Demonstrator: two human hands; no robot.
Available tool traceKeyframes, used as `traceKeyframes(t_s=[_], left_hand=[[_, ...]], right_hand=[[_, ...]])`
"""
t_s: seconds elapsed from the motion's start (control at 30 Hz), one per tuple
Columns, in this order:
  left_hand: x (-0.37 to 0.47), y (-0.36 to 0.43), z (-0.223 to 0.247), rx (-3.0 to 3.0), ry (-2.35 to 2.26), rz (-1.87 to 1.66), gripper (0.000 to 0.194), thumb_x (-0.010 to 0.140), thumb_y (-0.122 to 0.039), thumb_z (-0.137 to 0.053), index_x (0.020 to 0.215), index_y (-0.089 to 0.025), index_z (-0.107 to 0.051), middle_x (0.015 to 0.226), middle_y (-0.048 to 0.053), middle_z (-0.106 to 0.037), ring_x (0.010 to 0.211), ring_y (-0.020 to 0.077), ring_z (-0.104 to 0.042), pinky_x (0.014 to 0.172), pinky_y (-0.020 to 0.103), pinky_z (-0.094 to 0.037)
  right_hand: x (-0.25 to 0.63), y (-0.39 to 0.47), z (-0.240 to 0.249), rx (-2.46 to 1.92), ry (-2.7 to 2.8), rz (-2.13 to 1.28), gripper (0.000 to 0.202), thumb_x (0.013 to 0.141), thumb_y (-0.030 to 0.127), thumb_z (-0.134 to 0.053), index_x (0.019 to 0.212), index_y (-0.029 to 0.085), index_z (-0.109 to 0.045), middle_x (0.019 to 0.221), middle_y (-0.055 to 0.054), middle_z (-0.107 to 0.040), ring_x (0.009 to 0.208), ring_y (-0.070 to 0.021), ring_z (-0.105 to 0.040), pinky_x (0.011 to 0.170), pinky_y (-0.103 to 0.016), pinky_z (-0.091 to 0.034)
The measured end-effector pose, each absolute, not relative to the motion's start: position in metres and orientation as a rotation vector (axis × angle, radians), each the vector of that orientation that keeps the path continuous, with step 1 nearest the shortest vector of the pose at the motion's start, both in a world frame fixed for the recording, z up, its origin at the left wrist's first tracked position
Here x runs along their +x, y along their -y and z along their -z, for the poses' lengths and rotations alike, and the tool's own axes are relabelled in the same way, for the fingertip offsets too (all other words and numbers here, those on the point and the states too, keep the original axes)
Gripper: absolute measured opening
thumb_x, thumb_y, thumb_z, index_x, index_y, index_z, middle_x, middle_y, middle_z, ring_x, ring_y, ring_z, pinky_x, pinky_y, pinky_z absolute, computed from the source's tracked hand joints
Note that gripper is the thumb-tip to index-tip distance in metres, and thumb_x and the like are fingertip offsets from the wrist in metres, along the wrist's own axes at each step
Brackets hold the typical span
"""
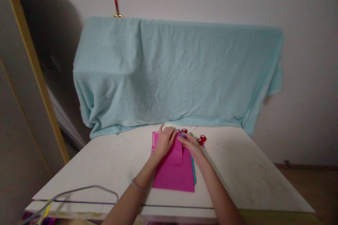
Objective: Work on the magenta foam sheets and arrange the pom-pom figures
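Note:
A magenta sheet [171,181] with a row of punched holes down its left edge lies on the white table. On top of it is a smaller pink paper piece [175,156], its upper end between my hands. My left hand [166,139] grips that upper end, fingers bent and one finger raised. My right hand [192,144] pinches a small purple object [182,136] at the paper's top right; its kind is too small to tell. A blue sheet [193,170] shows along the right edge beneath the magenta one.
Small red figures with white eyes [202,139] sit just right of my right hand, and another red one [184,131] lies behind it. A light blue cloth [200,74] hangs behind the white table [250,175]. A grey cable [87,187] loops at the front left.

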State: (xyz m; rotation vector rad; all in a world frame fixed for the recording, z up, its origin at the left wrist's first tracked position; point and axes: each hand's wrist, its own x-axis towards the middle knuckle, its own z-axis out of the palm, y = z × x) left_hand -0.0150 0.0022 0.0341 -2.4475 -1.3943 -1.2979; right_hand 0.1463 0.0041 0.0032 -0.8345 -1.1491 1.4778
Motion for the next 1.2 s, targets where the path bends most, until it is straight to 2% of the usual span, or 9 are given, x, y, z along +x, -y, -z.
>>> traceKeyframes(t_s=[0.33,0.6,0.77,1.2], left_hand=[[-0.0156,-0.0001,-0.0366,-2.461,1.369,1.248,0.024,0.098,-0.030,-0.039,0.083,-0.022,-0.055,0.079,-0.001,-0.058,0.083,0.0156,-0.055,0.112,0.046,-0.025],[-0.0151,0.0009,-0.0391,-2.444,1.362,1.267,0.024,0.098,-0.031,-0.039,0.080,-0.022,-0.053,0.077,-0.001,-0.057,0.081,0.0156,-0.055,0.111,0.046,-0.027],[-0.0155,0.0003,-0.0391,-2.448,1.345,1.276,0.024,0.097,-0.030,-0.040,0.080,-0.022,-0.054,0.078,-0.001,-0.058,0.081,0.0162,-0.055,0.110,0.047,-0.028],[-0.0155,0.0014,-0.0400,-2.458,1.358,1.236,0.024,0.098,-0.029,-0.038,0.081,-0.022,-0.054,0.078,-0.001,-0.058,0.081,0.0155,-0.055,0.111,0.046,-0.027]], right_hand=[[0.1448,-0.0006,-0.0079,-0.797,1.131,-1.552,0.038,0.070,0.032,-0.079,0.104,0.018,-0.069,0.093,-0.004,-0.070,0.084,-0.0201,-0.063,0.082,-0.033,-0.045],[0.1457,-0.0003,-0.0083,-0.821,1.194,-1.500,0.041,0.069,0.037,-0.079,0.104,0.016,-0.070,0.093,-0.006,-0.071,0.086,-0.0224,-0.063,0.080,-0.035,-0.046],[0.1452,-0.0015,-0.0071,-0.862,1.217,-1.454,0.039,0.066,0.040,-0.080,0.099,0.020,-0.071,0.091,-0.003,-0.071,0.086,-0.0219,-0.063,0.081,-0.032,-0.046],[0.1454,0.0025,-0.0121,-0.872,1.229,-1.407,0.038,0.067,0.037,-0.080,0.099,0.021,-0.072,0.093,-0.002,-0.072,0.086,-0.0210,-0.063,0.081,-0.030,-0.045]])
